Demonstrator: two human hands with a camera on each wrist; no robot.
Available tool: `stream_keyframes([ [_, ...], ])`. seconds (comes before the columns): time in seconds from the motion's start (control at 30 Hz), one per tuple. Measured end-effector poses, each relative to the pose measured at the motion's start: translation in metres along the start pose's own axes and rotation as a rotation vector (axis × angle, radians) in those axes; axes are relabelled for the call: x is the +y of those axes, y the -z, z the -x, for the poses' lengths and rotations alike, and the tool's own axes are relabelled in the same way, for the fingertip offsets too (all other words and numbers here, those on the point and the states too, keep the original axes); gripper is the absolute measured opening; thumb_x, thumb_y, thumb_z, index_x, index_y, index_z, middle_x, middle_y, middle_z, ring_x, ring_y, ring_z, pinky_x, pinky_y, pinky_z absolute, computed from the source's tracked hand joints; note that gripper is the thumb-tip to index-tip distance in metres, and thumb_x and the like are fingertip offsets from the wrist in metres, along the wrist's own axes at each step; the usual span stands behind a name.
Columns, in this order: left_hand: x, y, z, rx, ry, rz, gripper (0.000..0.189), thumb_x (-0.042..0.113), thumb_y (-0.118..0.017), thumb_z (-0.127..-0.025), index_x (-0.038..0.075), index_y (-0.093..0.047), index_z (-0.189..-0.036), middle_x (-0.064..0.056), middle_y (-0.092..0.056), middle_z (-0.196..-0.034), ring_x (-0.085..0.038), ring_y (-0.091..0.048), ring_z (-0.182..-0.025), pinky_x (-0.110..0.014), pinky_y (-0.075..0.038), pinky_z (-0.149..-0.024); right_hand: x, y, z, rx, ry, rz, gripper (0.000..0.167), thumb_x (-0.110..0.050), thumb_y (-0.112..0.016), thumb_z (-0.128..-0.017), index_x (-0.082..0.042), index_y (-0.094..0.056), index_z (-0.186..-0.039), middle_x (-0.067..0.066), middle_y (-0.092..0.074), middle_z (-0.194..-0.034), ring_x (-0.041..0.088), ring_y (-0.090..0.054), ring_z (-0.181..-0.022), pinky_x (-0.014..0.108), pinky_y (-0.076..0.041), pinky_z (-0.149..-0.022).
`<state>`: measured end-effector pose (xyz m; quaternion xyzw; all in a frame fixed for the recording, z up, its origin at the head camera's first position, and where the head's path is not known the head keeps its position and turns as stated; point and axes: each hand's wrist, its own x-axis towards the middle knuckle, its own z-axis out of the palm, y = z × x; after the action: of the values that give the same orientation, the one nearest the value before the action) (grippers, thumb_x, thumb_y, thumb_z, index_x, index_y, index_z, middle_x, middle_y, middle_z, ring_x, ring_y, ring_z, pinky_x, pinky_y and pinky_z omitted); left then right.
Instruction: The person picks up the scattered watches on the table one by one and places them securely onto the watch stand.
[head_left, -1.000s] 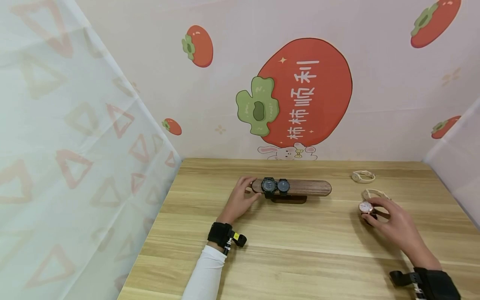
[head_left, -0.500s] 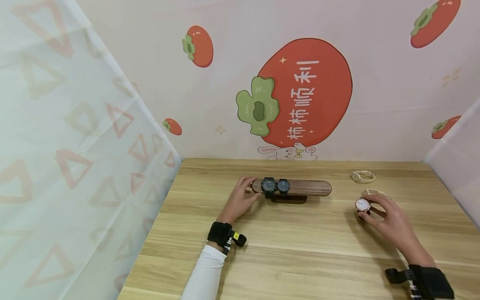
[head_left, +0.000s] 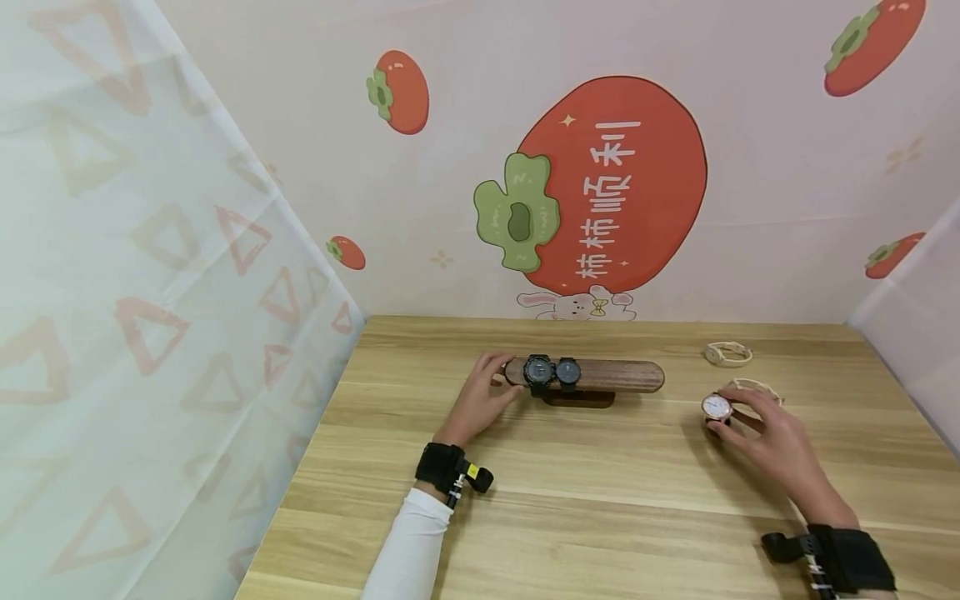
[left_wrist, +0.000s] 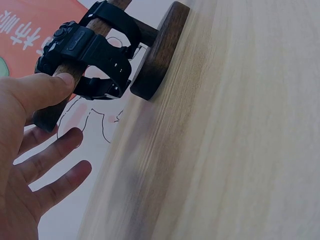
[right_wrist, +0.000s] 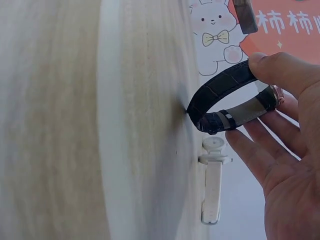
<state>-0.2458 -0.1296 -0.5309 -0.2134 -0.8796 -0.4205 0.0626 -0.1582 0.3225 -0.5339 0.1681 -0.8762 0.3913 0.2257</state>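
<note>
My left hand (head_left: 472, 404) grips the left end of a wooden watch stand (head_left: 622, 376), thumb on the bar in the left wrist view and fingertips partly hidden behind it. Two black watches, a larger one (head_left: 537, 371) and a smaller one (head_left: 567, 372), are strapped side by side round the bar near that hand. To the right, my right hand (head_left: 780, 446) pinches a wristwatch (head_left: 717, 407) with a white dial, rose-gold case and dark leather strap. In the right wrist view its strap (right_wrist: 220, 90) forms a closed loop, the low end close to the table.
Behind the right hand lies a pale watch (head_left: 756, 387), partly covered by the fingers. Another pale watch (head_left: 727, 354) lies farther back. The wooden table (head_left: 570, 517) meets a printed cloth wall (head_left: 450, 208) at its back edge, with cloth on both sides.
My right hand has moved left with the wristwatch, and its dial has turned to show more fully. The left hand and the stand stay in place.
</note>
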Motion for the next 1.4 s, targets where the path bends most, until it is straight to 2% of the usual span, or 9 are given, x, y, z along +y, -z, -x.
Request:
stream_keyframes([
  [0.27, 0.000, 0.000, 0.000, -0.003, -0.007, 0.001, 0.058, 0.018, -0.078, -0.100, 0.006, -0.055, -0.152, -0.010, -0.052, -0.149, -0.027, -0.059, -0.126, -0.039, -0.062, -0.101, 0.000, -0.002, -0.005, 0.028, 0.049, 0.094, 0.064, 0.011, -0.095, -0.067, -0.002, -0.073, -0.126, 0.016, -0.072, -0.115, -0.024, -0.050, -0.105, -0.005, -0.043, -0.091],
  [0.47, -0.001, 0.000, -0.001, -0.008, 0.003, 0.003, 0.058, 0.018, -0.078, -0.100, 0.006, -0.055, -0.153, -0.010, -0.052, -0.149, -0.027, -0.058, -0.128, -0.039, -0.062, -0.101, 0.000, -0.006, -0.009, 0.022, 0.032, 0.085, 0.062, 0.007, -0.095, -0.070, -0.004, -0.074, -0.127, 0.015, -0.075, -0.113, -0.022, -0.054, -0.103, -0.001, -0.044, -0.091],
  [1.03, -0.003, 0.000, 0.000, -0.005, -0.007, 0.000, 0.059, 0.020, -0.078, -0.100, 0.007, -0.055, -0.153, -0.009, -0.052, -0.149, -0.027, -0.059, -0.127, -0.039, -0.062, -0.101, -0.008, -0.013, -0.030, -0.029, 0.082, 0.040, 0.064, 0.011, -0.090, -0.076, -0.003, -0.070, -0.135, 0.021, -0.075, -0.123, -0.024, -0.054, -0.106, -0.004, -0.045, -0.094],
  [1.4, -0.001, 0.001, -0.001, -0.018, 0.007, -0.007, 0.061, 0.021, -0.078, -0.101, 0.006, -0.054, -0.154, -0.010, -0.052, -0.151, -0.027, -0.059, -0.130, -0.037, -0.062, -0.102, -0.011, -0.020, -0.041, -0.018, 0.117, 0.007, 0.065, 0.017, -0.087, -0.074, 0.002, -0.069, -0.135, 0.025, -0.073, -0.123, -0.023, -0.054, -0.113, -0.003, -0.045, -0.098],
])
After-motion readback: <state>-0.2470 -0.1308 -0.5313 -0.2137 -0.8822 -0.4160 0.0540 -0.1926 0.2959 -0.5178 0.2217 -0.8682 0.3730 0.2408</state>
